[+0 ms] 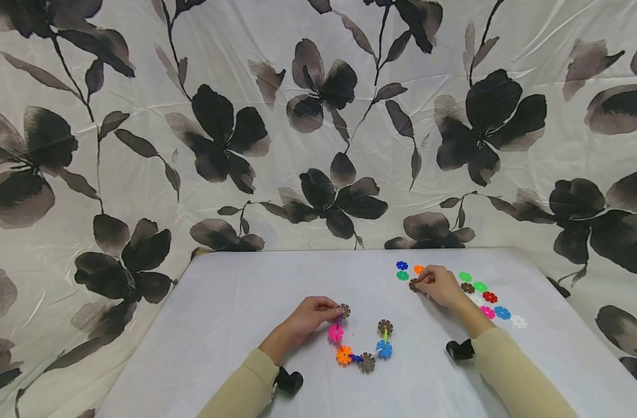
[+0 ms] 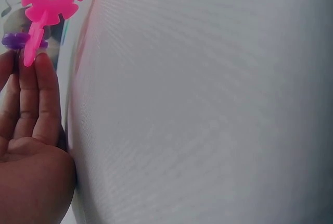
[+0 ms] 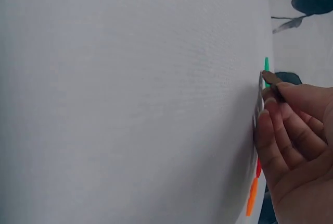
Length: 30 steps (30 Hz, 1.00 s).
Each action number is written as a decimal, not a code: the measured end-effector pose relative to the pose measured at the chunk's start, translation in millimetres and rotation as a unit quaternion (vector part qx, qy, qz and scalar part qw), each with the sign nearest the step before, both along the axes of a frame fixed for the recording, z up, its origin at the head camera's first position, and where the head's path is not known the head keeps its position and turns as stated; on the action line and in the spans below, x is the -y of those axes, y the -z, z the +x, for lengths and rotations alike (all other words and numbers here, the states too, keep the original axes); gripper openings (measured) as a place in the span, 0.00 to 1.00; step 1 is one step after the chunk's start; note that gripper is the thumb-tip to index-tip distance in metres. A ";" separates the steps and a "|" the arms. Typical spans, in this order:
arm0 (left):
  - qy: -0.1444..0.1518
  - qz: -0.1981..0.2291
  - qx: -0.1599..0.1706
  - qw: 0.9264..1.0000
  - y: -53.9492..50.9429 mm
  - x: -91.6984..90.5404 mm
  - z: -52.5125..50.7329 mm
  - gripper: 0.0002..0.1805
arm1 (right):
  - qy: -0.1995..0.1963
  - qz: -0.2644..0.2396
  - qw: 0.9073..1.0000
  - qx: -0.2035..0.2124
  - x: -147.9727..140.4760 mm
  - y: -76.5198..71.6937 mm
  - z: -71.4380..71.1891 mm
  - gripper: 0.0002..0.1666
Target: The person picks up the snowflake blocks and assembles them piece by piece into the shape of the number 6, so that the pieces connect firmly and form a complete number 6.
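Observation:
A curved chain of interlocking plastic snowflake discs lies on the white-covered table. My left hand (image 1: 305,319) pinches its upper left end, by a brown disc (image 1: 346,311) and a purple disc (image 2: 15,40). Below these hangs a pink disc (image 1: 336,333), then an orange disc (image 1: 344,355). A blue disc (image 1: 384,349) and another brown disc (image 1: 384,327) form the chain's right arm. Farther off to the right, my right hand (image 1: 441,285) pinches a loose brown disc (image 1: 413,285) between thumb and fingers, low over the table. Its fingers cover part of that disc.
Loose discs lie around the right hand: a dark blue disc (image 1: 402,265) and a green disc (image 1: 402,276) on its left, several more such as a red disc (image 1: 489,297) on its right. A floral cloth (image 1: 318,145) hangs behind the table (image 1: 235,284).

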<state>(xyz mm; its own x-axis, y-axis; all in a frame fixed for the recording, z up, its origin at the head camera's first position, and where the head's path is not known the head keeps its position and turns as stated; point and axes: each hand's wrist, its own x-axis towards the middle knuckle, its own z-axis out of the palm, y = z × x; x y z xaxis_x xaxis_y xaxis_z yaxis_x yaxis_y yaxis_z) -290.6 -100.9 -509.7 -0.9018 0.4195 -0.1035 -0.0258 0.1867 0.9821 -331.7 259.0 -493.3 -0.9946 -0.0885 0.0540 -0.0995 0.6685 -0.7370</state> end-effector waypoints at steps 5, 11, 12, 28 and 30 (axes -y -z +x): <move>-0.005 0.000 -0.001 1.000 -2.1 -0.7 1.2 0.12 | -0.019 -0.031 0.999 0.008 3.6 -3.0 8.2 0.08; -0.003 0.004 -0.001 1.000 -1.8 -0.9 1.2 0.12 | -0.040 -0.058 0.997 0.008 12.5 -6.0 16.5 0.10; -0.002 0.005 -0.001 1.000 -1.5 -0.9 1.2 0.12 | -0.044 -0.063 0.997 0.005 14.9 -6.6 18.1 0.10; -0.013 -0.001 -0.001 1.000 -1.0 -1.4 2.5 0.11 | -0.144 -0.146 0.979 0.005 54.6 -14.3 34.4 0.12; -0.014 -0.001 -0.002 1.000 -1.2 -1.6 2.9 0.11 | -0.154 -0.147 0.977 0.006 60.1 -15.8 36.3 0.11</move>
<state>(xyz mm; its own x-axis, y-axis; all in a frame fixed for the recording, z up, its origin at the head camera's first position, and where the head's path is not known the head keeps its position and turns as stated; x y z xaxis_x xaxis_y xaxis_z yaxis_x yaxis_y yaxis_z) -287.6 -99.3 -508.4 -0.9140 0.3929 -0.1008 -0.0272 0.1885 0.9817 -295.4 198.9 -477.4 -0.9237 -0.3667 0.1114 -0.2535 0.3668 -0.8951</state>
